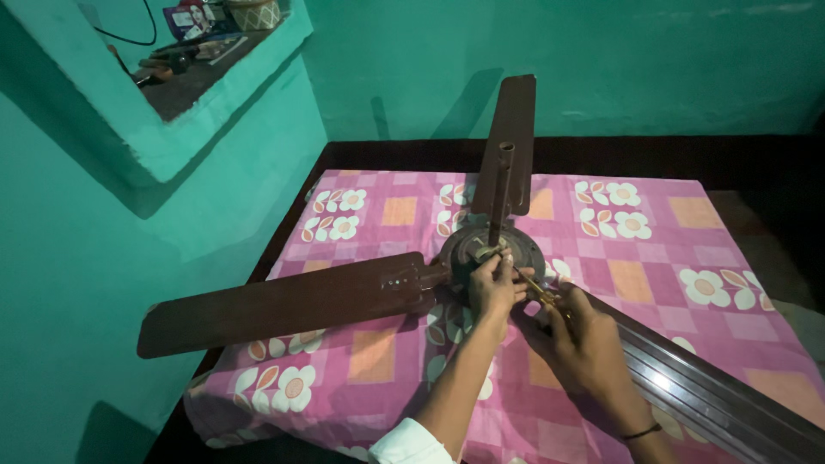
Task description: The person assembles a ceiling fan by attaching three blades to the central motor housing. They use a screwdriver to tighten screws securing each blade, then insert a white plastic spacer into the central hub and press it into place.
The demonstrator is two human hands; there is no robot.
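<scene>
Ceiling fan [481,249], brown and three-bladed, lies flat on a pink flowered cloth [653,249] spread over what looks like a bed or low platform, its motor hub [468,247] facing up and its downrod [499,193] standing straight out of the middle. Lying like this, the hub sits steady and within easy reach from the near edge. The left hand [493,286] is curled closed over the near side of the hub, fingers pinching something small at the rod's base, apparently to brace the fan or hold a part. The right hand [586,344] is closed around a slim tool with a yellowish shaft [540,290], probably a screwdriver, its tip angled toward the hub just beside the left hand; what it touches is too small to tell. One blade [292,305] stretches left past the cloth's edge, another [509,142] points toward the far teal wall [601,60], and the third [713,391] runs under the right forearm, crowding that side. A ledge [185,90] in the wall at upper left holds a basket and small clutter, well apart from the work.
</scene>
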